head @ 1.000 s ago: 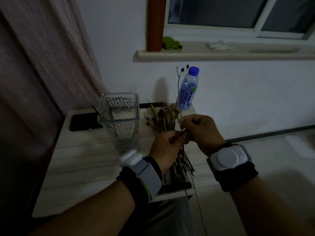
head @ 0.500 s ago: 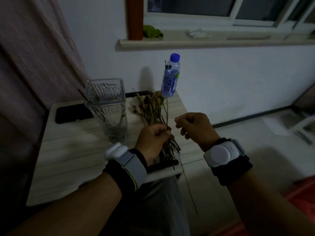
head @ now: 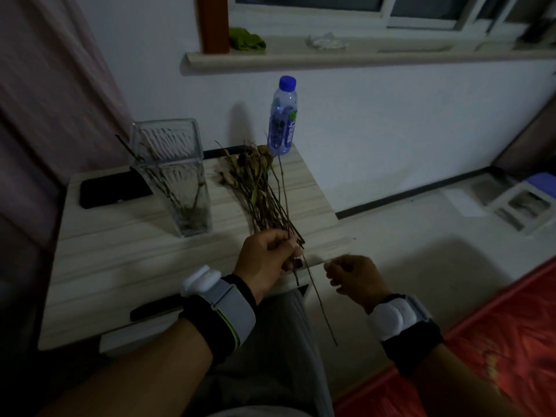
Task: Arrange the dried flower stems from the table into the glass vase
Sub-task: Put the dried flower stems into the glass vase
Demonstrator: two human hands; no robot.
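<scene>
Stems (head: pixel 258 191): bundle lay on the surface (head: pixel 126 260), heads away from me, cut ends under my left hand (head: pixel 266 260), whose fingers pinched one long stem (head: pixel 316 299) trailing past the near edge. Right hand (head: pixel 350 276) curled, holding nothing I could make out. Glass vase (head: pixel 177 182) stood upright to the left, open surface between.

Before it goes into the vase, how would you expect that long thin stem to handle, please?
The long stem, held in the left hand, probably weighs little. It looks thin and dried, so likely brittle. Its unsupported tail stays fairly straight, suggesting some stiffness.
</scene>
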